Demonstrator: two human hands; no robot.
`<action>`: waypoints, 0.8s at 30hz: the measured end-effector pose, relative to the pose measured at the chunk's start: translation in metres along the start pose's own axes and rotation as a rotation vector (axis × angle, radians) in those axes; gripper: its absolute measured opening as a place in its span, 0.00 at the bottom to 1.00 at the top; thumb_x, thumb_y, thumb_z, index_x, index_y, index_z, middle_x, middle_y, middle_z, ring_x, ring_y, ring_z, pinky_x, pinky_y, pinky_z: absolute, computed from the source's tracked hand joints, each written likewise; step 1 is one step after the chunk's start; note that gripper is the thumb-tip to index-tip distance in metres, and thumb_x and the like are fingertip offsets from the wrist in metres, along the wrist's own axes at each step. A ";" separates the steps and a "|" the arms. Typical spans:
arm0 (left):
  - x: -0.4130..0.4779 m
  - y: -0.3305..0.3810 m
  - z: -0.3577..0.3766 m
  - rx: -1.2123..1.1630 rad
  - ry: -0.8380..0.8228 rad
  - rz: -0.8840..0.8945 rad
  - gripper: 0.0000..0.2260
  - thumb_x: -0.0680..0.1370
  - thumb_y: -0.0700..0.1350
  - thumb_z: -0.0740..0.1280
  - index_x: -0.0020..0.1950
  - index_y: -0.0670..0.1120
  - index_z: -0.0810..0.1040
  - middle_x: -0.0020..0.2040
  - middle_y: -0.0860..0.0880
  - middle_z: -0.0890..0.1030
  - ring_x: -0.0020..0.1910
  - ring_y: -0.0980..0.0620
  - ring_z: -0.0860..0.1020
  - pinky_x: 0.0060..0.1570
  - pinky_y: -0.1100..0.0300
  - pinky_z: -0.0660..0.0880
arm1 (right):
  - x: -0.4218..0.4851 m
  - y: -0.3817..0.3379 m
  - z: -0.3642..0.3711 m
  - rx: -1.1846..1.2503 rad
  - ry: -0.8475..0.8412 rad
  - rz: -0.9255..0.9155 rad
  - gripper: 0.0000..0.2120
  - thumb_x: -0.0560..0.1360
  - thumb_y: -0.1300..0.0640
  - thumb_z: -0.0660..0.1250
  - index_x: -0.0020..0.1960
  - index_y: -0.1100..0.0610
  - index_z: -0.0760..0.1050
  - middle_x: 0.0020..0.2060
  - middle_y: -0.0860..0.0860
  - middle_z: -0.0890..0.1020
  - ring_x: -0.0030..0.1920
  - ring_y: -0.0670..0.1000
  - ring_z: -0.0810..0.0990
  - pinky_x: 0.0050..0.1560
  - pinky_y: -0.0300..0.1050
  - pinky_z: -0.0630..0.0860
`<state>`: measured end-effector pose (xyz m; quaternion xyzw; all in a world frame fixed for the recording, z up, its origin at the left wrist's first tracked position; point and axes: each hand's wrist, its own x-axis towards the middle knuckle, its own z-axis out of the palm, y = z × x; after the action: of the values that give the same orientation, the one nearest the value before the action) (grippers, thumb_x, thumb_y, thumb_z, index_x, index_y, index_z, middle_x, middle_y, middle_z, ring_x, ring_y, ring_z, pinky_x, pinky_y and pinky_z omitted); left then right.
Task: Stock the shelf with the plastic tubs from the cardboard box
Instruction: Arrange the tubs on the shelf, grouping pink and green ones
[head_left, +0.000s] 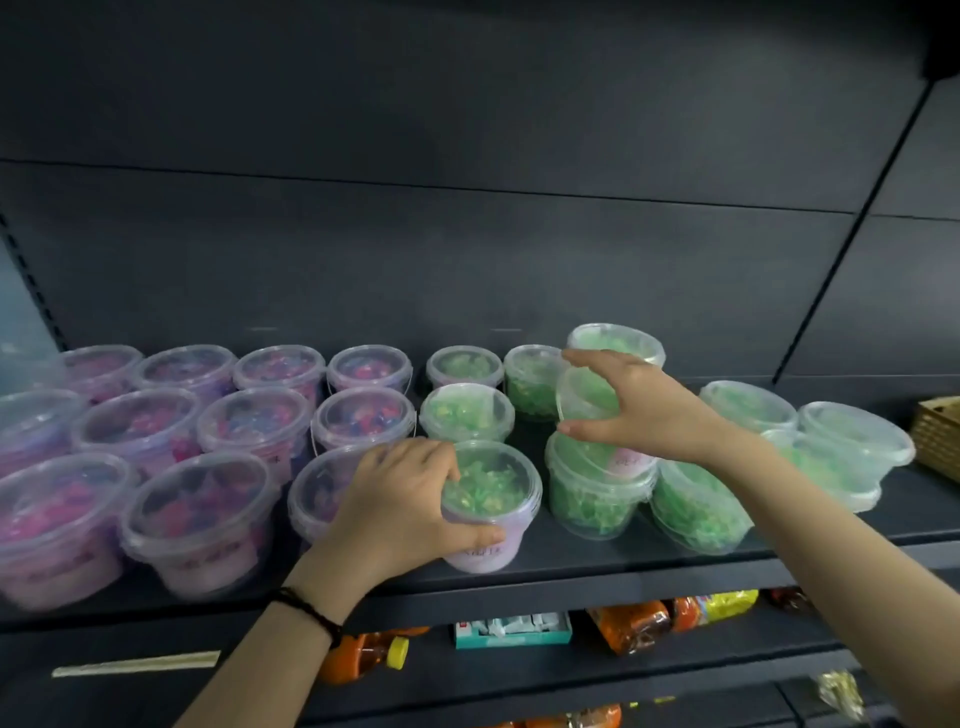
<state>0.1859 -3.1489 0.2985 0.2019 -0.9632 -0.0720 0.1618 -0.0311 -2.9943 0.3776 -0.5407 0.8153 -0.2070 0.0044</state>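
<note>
A: Where's the left hand (400, 499)?
B: Lower centre of frame; its fingers (436, 460) curl over the lid rim & the thumb presses the side of a lilac-based green tub (491, 506); so it's grasping that one; the tub stands upright at the front edge of the shelf (571, 577); there's a black cord bracelet (311, 613) on that wrist.
A: And the right hand (639, 410)?
B: Centre right, further back; fingers on top, thumb below, wrapped round a tilted green tub (584, 400); its lid faces frame left; it's just above a lower green tub (597, 483) that stands on the shelf; touching or not, can't tell.
A: Rest of the shelf?
B: Left half: pink-purple tubs (197, 525), approx. three rows front to back, lids on, packed close; middle: a column of green tubs (465, 415) running toward the dark back panel (467, 234); right of the hands: a stacked pair of green tubs (852, 447) & a leaning green tub (696, 514) near the front; far right edge: the corner of a wicker basket (937, 439).
A: Below?
B: Next shelf down, bottom of frame; an orange bottle (363, 657) w/ a yellow cap; a teal carton (511, 629); orange & yellow packets (675, 618); all blurred, labels unreadable.
</note>
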 end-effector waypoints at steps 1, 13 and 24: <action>0.002 0.002 0.000 0.013 0.003 0.000 0.28 0.62 0.77 0.61 0.47 0.56 0.66 0.50 0.61 0.72 0.52 0.58 0.69 0.53 0.60 0.61 | -0.002 0.001 0.001 0.037 0.063 0.017 0.36 0.67 0.39 0.72 0.71 0.45 0.66 0.70 0.44 0.70 0.70 0.46 0.66 0.65 0.40 0.63; 0.022 0.033 0.001 0.066 -0.021 -0.006 0.41 0.63 0.79 0.53 0.68 0.55 0.65 0.72 0.55 0.64 0.72 0.53 0.58 0.69 0.55 0.53 | -0.023 0.029 0.008 0.248 0.294 0.147 0.31 0.63 0.44 0.79 0.64 0.45 0.77 0.66 0.45 0.70 0.66 0.46 0.70 0.66 0.41 0.66; 0.080 0.133 0.040 -0.529 0.023 -0.118 0.48 0.63 0.72 0.67 0.76 0.62 0.46 0.75 0.60 0.56 0.72 0.60 0.56 0.67 0.58 0.58 | 0.005 0.147 -0.095 0.262 0.443 0.214 0.29 0.64 0.43 0.78 0.63 0.48 0.78 0.61 0.48 0.72 0.58 0.43 0.71 0.59 0.37 0.65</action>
<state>0.0541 -3.0587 0.3111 0.2091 -0.8956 -0.3281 0.2157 -0.1843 -2.9186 0.4148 -0.3880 0.8151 -0.4223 -0.0822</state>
